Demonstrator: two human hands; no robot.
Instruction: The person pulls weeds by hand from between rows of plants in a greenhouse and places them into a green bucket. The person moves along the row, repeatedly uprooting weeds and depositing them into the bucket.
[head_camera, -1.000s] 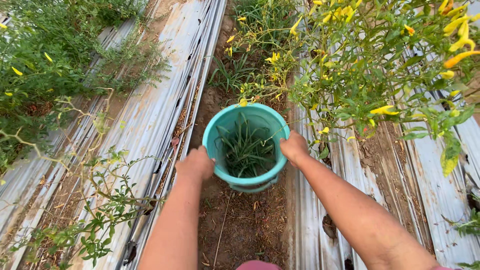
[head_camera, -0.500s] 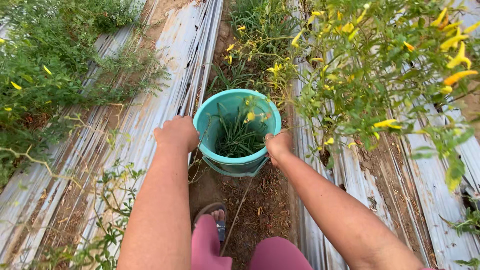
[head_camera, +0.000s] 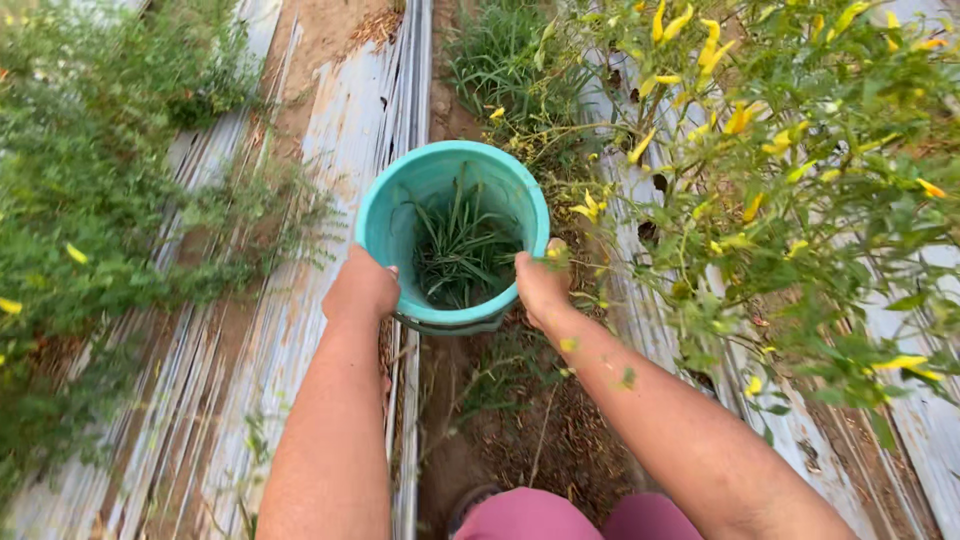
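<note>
On a farm furrow between beds under silver plastic mulch (head_camera: 300, 300), I carry a teal plastic bucket (head_camera: 385, 215) out in front of me, low over the bare soil. At far left a bed of leafy green bushes (head_camera: 90, 200) with a few yellow pods edges the sheeting. My left hand (head_camera: 360, 290) is clamped on the near-left rim of the bucket, fingers curled over the edge; my right hand (head_camera: 542, 285) is closed on the near-right rim, the two set apart by the bucket's width. Inside lies a loose bundle of long green blades (head_camera: 460, 250), well below the rim. At right, a chilli plant (head_camera: 780, 200) heavy with yellow chillies (head_camera: 710, 45) leans over the furrow, its twigs touching the bucket's right edge and brushing my right forearm.

As I judge it, the risks sit on that right side. A branch could catch the rim or my wrist and tip the bucket, spilling the blades, or be snapped and shed its pods. My grip is on the rim alone, not on the handle that hangs under the near side, so a slip of either hand would drop the bucket. The mulch edges look slick and torn, poor footing for a sandalled foot.

No package, label or sign shows anywhere; the bucket is plain teal.
</note>
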